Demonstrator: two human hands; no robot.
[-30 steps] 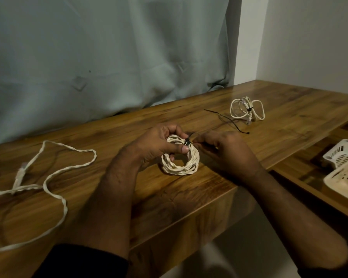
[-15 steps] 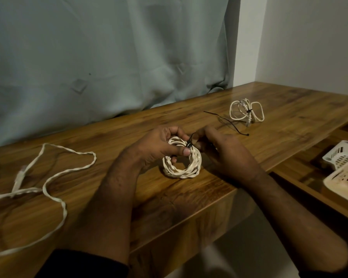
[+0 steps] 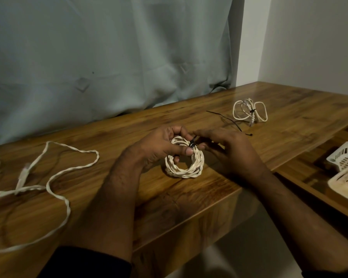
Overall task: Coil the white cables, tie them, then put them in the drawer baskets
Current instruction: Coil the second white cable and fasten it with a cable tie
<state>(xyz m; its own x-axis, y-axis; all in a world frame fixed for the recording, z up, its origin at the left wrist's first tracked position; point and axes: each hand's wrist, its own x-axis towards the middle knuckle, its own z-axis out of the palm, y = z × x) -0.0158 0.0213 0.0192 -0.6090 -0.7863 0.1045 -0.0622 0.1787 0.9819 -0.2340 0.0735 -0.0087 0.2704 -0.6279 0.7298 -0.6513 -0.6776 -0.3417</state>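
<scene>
Gripping the coiled white cable (image 3: 184, 162) near the front edge of the wooden worktop (image 3: 301, 109), my left hand (image 3: 157, 147) has its thumb pressed across the top of the ring and its fingers curled over the far side. My right hand (image 3: 229, 149) sits just beside it, fingertips pinching the black tie (image 3: 192, 144) where it crosses the coil's upper edge (how tight the tie sits I cannot tell, the light is dim). The coil stands tilted, its lower rim resting on the wood. Farther back to the right lies a second white cable (image 3: 249, 112), already bundled with a dark band round its middle, and between it and my hands a loose black tie (image 3: 229, 121) is stretched out on the surface. To my left an uncoiled white cable (image 3: 54, 173) wanders in open loops across the worktop. At the right edge, lower down, two white slotted baskets (image 3: 344, 171) sit in an open drawer (image 3: 309, 177). A pale blue-grey curtain (image 3: 109, 57) hangs behind.
</scene>
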